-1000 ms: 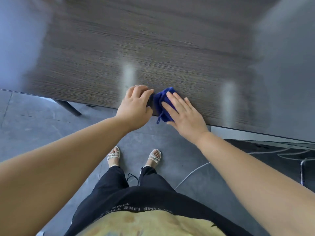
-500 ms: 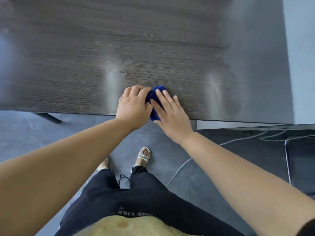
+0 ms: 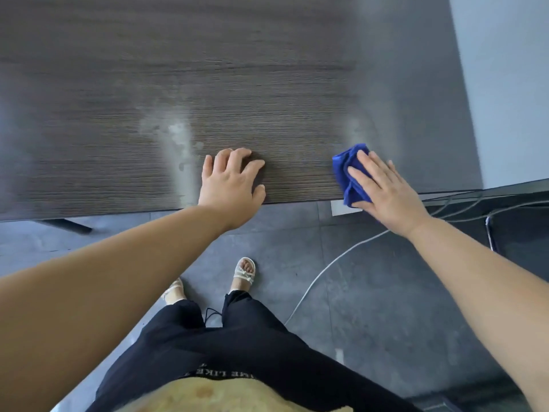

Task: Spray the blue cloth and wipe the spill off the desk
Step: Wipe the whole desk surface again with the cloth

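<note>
A crumpled blue cloth lies on the near edge of the dark wood-grain desk, toward its right end. My right hand presses flat on the cloth, fingers stretched over it. My left hand rests on the bare desk near the front edge, fingers apart, holding nothing. A pale wet smear with small droplets shows on the desk just left of my left hand. A fainter smear sits above the cloth. No spray bottle is in view.
The desk ends at a pale wall on the right. Below the front edge is grey tiled floor with a white cable and dark cables at the right. A desk leg shows at the left.
My hands were together on the cloth; now my right hand has slid the cloth to the right along the desk edge. My left hand has let go and lies flat on the desk.
</note>
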Demonstrator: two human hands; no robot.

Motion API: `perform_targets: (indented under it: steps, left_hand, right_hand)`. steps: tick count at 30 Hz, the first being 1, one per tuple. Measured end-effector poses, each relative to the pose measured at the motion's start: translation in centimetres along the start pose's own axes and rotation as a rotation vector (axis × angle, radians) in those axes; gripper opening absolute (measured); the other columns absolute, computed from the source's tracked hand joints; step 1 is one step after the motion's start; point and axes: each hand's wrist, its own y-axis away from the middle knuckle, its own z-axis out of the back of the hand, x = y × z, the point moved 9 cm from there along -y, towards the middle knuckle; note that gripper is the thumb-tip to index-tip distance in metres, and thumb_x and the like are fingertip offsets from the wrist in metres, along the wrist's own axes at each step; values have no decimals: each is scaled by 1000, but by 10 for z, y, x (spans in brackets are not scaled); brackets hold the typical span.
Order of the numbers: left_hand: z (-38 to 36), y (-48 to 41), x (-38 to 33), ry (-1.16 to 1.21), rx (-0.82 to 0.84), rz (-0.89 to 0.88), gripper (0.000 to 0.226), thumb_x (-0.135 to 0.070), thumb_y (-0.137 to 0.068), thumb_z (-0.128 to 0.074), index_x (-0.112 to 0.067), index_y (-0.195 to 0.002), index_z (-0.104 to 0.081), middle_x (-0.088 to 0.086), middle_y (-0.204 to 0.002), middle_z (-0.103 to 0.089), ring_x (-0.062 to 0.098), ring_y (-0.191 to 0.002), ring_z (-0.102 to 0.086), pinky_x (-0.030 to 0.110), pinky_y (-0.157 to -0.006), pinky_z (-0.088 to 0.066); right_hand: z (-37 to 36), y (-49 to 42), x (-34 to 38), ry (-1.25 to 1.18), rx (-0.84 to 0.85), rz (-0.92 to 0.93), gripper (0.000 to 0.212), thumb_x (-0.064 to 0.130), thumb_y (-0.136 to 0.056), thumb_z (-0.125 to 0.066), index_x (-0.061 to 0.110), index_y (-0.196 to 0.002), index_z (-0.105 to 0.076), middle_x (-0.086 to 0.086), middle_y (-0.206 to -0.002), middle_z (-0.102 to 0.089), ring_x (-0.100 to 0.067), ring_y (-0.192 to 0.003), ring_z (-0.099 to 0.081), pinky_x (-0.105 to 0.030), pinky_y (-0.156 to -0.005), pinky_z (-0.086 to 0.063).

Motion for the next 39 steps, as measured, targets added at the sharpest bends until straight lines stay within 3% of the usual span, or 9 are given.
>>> perform_targets:
  steps: [3, 10, 15, 21, 35, 39]
  left_hand:
    - [4, -1, 3, -8, -5, -14, 47, -37, -92, -43, -29, -139, -40, -1, -147, -29, 26, -136, -20, 44, -114, -8]
    - [16, -4, 19, 130, -24, 10, 45, -22, -94, -42, -17, -138, -41, 0, -143, -38, 27, -131, -29, 39, -108, -24]
    - [25, 15, 59, 66, -76, 52, 45, -23, -93, -47, -14, -138, -42, 6, -144, -35, 32, -136, -20, 45, -111, -21]
    - [44, 48, 146, 40, -143, 251, 45, -28, -95, -45, -14, -137, -41, 8, -145, -30, 29, -137, -15, 44, -114, -12]
    - [71, 155, 346, 107, -246, 604, 48, -22, -94, -45, -12, -140, -36, 11, -146, -28, 30, -136, -16, 43, -114, -16]
    - [79, 176, 392, 127, -266, 646, 47, -18, -93, -43, -11, -139, -37, 11, -146, -28, 30, -136, -18, 44, -113, -20]
  right_hand:
    - [-4, -10, 17, -40, -10, -51, 85, 22, -68, -83, 8, -137, -35, -23, -146, -34, -40, -134, -32, -54, -106, -25]
    - [-3, -81, 160, -94, -123, 194, 75, 32, -70, -80, 8, -134, -50, -20, -143, -41, -38, -132, -39, -52, -104, -34]
    - [0, -63, 123, -30, -100, 286, 73, 32, -76, -75, 12, -138, -43, -18, -146, -39, -35, -132, -40, -54, -105, -31]
    - [-7, -51, 97, 0, -53, 127, 81, 24, -70, -81, 9, -136, -36, -22, -144, -38, -40, -132, -36, -52, -105, -26]
    - [-12, -165, 328, -21, -87, 293, 79, 28, -71, -78, 6, -135, -37, -24, -142, -40, -41, -131, -40, -51, -105, -31]
    - [-15, -196, 387, -28, -72, 297, 74, 29, -72, -79, 5, -134, -47, -23, -141, -42, -40, -130, -41, -51, -105, -32]
